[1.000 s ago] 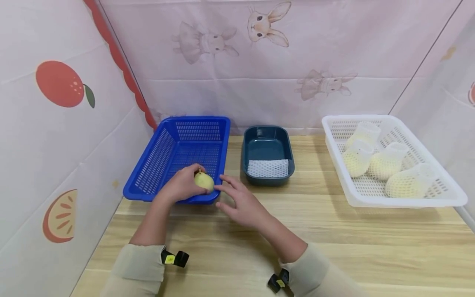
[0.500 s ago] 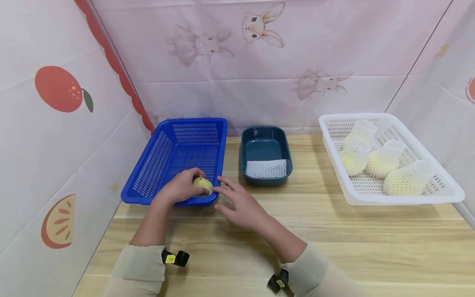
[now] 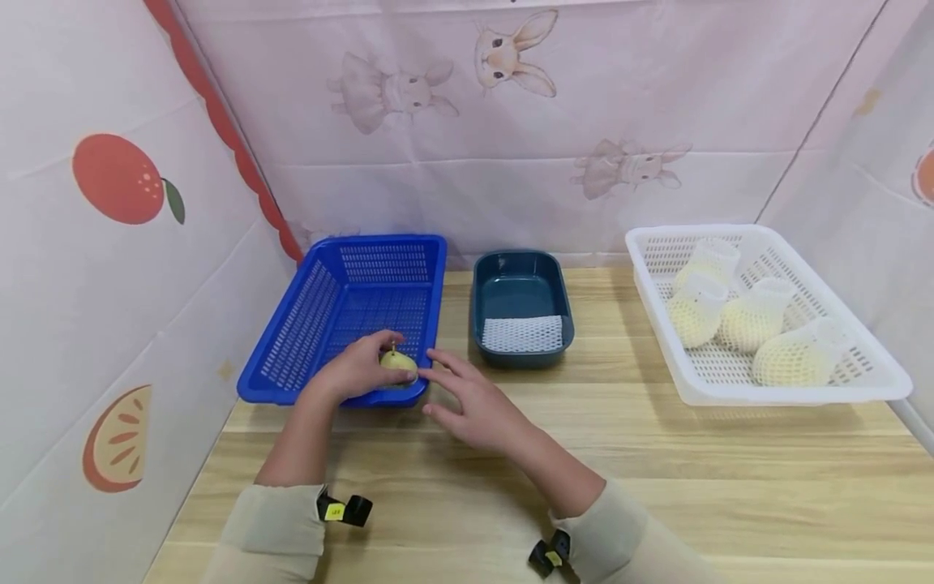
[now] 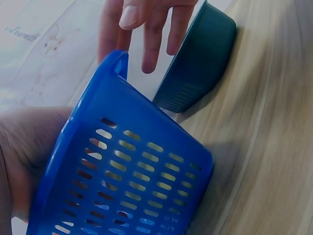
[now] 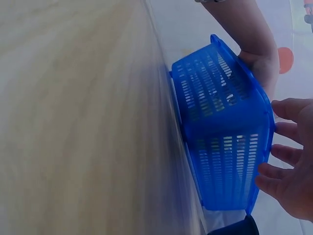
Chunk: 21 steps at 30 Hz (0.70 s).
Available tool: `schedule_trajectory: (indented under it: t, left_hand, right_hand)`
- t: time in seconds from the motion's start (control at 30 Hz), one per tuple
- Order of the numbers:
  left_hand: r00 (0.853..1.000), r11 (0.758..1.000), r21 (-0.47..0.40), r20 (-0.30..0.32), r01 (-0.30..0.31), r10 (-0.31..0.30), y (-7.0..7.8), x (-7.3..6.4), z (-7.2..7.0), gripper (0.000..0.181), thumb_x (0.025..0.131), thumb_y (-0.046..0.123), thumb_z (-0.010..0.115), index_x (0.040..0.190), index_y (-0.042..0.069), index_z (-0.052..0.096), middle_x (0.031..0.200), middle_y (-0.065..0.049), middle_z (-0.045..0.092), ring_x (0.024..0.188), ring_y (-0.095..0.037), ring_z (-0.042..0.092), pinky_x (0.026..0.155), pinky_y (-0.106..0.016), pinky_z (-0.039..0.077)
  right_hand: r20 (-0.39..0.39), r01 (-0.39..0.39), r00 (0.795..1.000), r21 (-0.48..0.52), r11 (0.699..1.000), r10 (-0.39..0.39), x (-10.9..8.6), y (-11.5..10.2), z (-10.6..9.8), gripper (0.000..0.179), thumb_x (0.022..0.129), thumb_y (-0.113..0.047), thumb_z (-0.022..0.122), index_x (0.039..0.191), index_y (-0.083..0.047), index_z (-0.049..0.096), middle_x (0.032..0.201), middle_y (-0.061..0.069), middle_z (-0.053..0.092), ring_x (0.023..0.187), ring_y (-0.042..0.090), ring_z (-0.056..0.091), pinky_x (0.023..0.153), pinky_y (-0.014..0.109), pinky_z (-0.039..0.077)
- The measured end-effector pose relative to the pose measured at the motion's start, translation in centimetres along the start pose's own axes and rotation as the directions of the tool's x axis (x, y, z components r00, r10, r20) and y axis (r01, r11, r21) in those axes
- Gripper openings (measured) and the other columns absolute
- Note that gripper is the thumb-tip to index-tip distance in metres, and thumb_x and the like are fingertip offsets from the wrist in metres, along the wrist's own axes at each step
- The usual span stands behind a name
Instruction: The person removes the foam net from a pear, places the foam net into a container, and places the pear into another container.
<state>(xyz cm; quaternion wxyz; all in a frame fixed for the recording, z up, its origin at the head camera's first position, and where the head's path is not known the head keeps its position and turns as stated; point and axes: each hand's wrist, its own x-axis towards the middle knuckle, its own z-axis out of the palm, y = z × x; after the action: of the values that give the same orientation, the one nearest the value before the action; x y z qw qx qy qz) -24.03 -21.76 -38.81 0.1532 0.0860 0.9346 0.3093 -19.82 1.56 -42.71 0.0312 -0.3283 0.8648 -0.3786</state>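
Note:
My left hand [image 3: 356, 370] reaches over the near side of the blue basket [image 3: 439, 304] and grips a yellow-green pear [image 3: 397, 363], stem upward, in the basket's near right corner. Thumb and fingers lie on either side of the fruit. In the left wrist view the basket wall [image 4: 132, 161] hides the pear, apart from pale yellow patches in the slots. My right hand [image 3: 474, 401] has its fingers extended and spread, fingertips right at the basket's right rim. The right wrist view shows this hand [image 5: 293, 159] beside the rim, holding nothing.
A dark teal dish [image 3: 521, 294] with a folded white foam net [image 3: 522, 334] stands right of the blue basket. Farther right, a white basket [image 3: 679, 369] holds several pears in foam nets [image 3: 751, 316]. Printed cloth walls [image 3: 511, 203] border the wooden table [image 3: 584, 487] behind and at both sides.
The pear has sunk slightly lower into the basket corner, with my left hand still on it. My right hand stays by the rim. The head view has shifted slightly.

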Motion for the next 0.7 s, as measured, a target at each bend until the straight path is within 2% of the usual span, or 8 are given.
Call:
schedule_trajectory:
  t: [0.13, 0.23, 0.37, 0.47, 0.5, 0.57, 0.7]
  left_hand:
    - [0.999, 1.000, -0.016, -0.045, -0.019, 0.018, 0.8, -0.5, -0.1, 0.075, 0.089, 0.040, 0.071, 0.149, 0.009, 0.038, 0.150, -0.019, 0.044, 0.136, -0.041, 0.043, 0.106, -0.060, 0.040]
    - [0.995, 0.999, -0.006, -0.090, -0.038, 0.037, 1.7, -0.8, -0.2, 0.075, 0.090, 0.038, 0.071, 0.151, 0.011, 0.036, 0.152, -0.016, 0.042, 0.136, -0.040, 0.043, 0.105, -0.060, 0.040]
    - [0.988, 0.998, 0.017, -0.138, -0.062, 0.064, 3.4, -1.1, 0.0, 0.074, 0.091, 0.036, 0.071, 0.152, 0.014, 0.035, 0.154, -0.012, 0.040, 0.137, -0.036, 0.044, 0.106, -0.058, 0.041]
    - [0.977, 0.993, 0.046, -0.183, -0.107, 0.114, 4.9, -1.1, 0.4, 0.069, 0.092, 0.035, 0.069, 0.151, 0.017, 0.037, 0.154, -0.009, 0.041, 0.139, -0.032, 0.041, 0.109, -0.056, 0.039]
    - [0.969, 0.989, 0.059, -0.201, -0.135, 0.145, 5.4, -1.1, 0.7, 0.067, 0.093, 0.034, 0.069, 0.150, 0.017, 0.039, 0.153, -0.008, 0.042, 0.139, -0.031, 0.042, 0.109, -0.055, 0.039]
    - [0.944, 0.973, 0.098, -0.240, -0.207, 0.225, 6.4, -0.9, 1.3, 0.061, 0.094, 0.033, 0.068, 0.147, 0.016, 0.044, 0.150, -0.008, 0.047, 0.140, -0.029, 0.041, 0.111, -0.053, 0.038]
    - [0.877, 0.919, 0.198, -0.285, -0.341, 0.387, 8.3, -0.2, 3.2, 0.050, 0.094, 0.028, 0.068, 0.139, 0.011, 0.054, 0.140, -0.009, 0.057, 0.133, -0.027, 0.050, 0.108, -0.047, 0.043]
  right_hand:
    - [-0.012, -0.013, 1.000, 0.008, 1.000, 0.013, -0.3, 0.3, -0.8, 0.050, 0.099, -0.041, 0.057, 0.145, -0.025, 0.049, 0.161, -0.005, 0.029, 0.147, 0.021, 0.029, 0.113, 0.050, 0.037]
    - [-0.038, -0.039, 0.998, 0.012, 0.999, 0.040, -0.5, 0.7, -1.6, 0.049, 0.098, -0.039, 0.060, 0.144, -0.025, 0.050, 0.159, -0.004, 0.032, 0.146, 0.020, 0.031, 0.113, 0.049, 0.036]
    - [-0.091, -0.066, 0.994, 0.004, 0.998, 0.066, -0.9, 1.6, -2.7, 0.049, 0.096, -0.035, 0.063, 0.142, -0.024, 0.053, 0.158, -0.004, 0.035, 0.146, 0.020, 0.033, 0.114, 0.048, 0.036]
    - [-0.141, -0.043, 0.989, -0.005, 0.999, 0.042, -1.3, 2.5, -3.8, 0.047, 0.096, -0.032, 0.065, 0.140, -0.020, 0.055, 0.156, 0.001, 0.038, 0.144, 0.024, 0.035, 0.111, 0.048, 0.040]
    - [-0.158, -0.029, 0.987, -0.011, 1.000, 0.027, -1.4, 2.9, -4.2, 0.047, 0.096, -0.031, 0.065, 0.140, -0.018, 0.056, 0.155, 0.004, 0.040, 0.144, 0.025, 0.036, 0.110, 0.049, 0.041]
    - [-0.190, -0.002, 0.982, -0.018, 1.000, -0.002, -1.8, 3.7, -5.1, 0.046, 0.095, -0.029, 0.066, 0.138, -0.013, 0.057, 0.153, 0.009, 0.042, 0.141, 0.029, 0.040, 0.105, 0.048, 0.046]
    - [-0.231, -0.016, 0.973, -0.021, 1.000, 0.010, -2.7, 5.1, -7.0, 0.045, 0.096, -0.030, 0.064, 0.138, -0.012, 0.057, 0.151, 0.012, 0.044, 0.138, 0.032, 0.043, 0.099, 0.049, 0.050]
